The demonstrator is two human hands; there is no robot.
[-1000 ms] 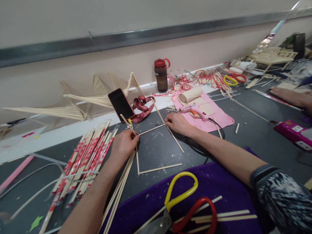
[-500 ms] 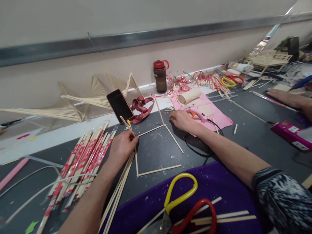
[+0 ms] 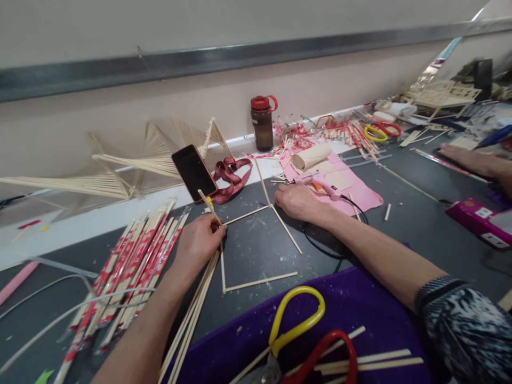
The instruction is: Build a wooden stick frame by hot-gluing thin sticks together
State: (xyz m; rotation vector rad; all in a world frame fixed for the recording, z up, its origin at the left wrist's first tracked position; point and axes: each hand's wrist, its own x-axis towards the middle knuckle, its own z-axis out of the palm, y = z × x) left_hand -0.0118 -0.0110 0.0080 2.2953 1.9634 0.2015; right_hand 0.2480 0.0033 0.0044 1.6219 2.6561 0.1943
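Note:
My left hand (image 3: 199,240) is closed round a thin wooden stick (image 3: 207,204) at the left corner of a square frame of sticks (image 3: 260,280) lying on the dark table (image 3: 256,250). Loose bare sticks (image 3: 192,320) run under that hand toward me. My right hand (image 3: 298,201) rests knuckles up at the frame's far right corner, where two sticks cross; its fingers are curled and I cannot make out what they press. A pink glue gun (image 3: 320,185) lies just beyond it on a pink sheet (image 3: 362,194).
Wrapped red-and-white chopsticks (image 3: 132,272) lie at left. A black phone (image 3: 194,173), red lanyard (image 3: 232,173) and brown bottle (image 3: 263,122) stand by the wall. Yellow-and-red scissors (image 3: 304,330) lie on purple cloth (image 3: 360,309). Another person's hand (image 3: 476,160) is at far right.
My right hand moved a little toward the glue gun and then settled back at the frame's corner. The left hand has stayed on its stick.

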